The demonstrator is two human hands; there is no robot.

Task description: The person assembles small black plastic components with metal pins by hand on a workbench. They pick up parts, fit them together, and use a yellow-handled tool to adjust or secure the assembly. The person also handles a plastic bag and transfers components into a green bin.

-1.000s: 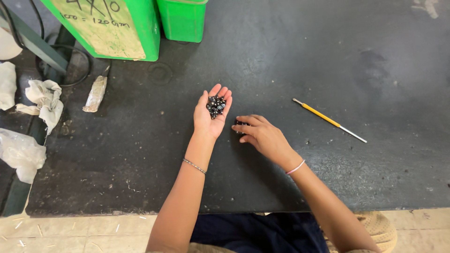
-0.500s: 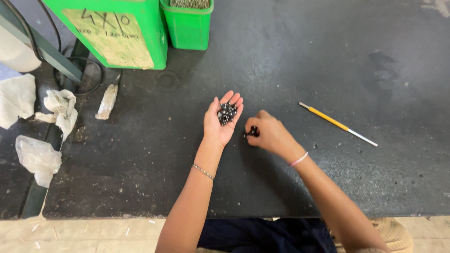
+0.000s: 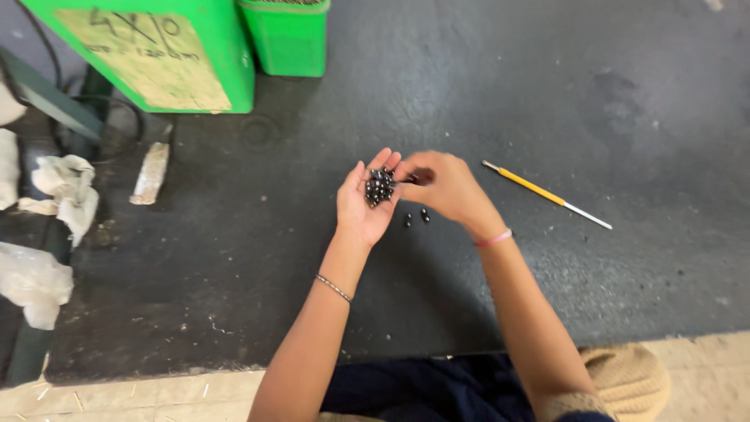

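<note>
My left hand [image 3: 364,205] is turned palm up over the dark tabletop [image 3: 547,94] and cups a small pile of black beads [image 3: 380,187]. My right hand [image 3: 441,186] hovers right beside it, fingertips pinched at the edge of the pile; what it pinches is too small to make out. Two loose black beads [image 3: 416,217] lie on the table just below the two hands. A thin yellow stick with a white tip [image 3: 545,194] lies to the right of my right hand.
Two green bins stand at the back: a large one [image 3: 156,51] with a paper label and a smaller one [image 3: 287,35]. Crumpled white rags [image 3: 66,187] and a pale scrap [image 3: 150,173] lie at the left. The table's front edge runs along the bottom.
My right hand has lifted off the table and come up to the beads in my left palm. Two beads now lie loose on the table below the hands.
</note>
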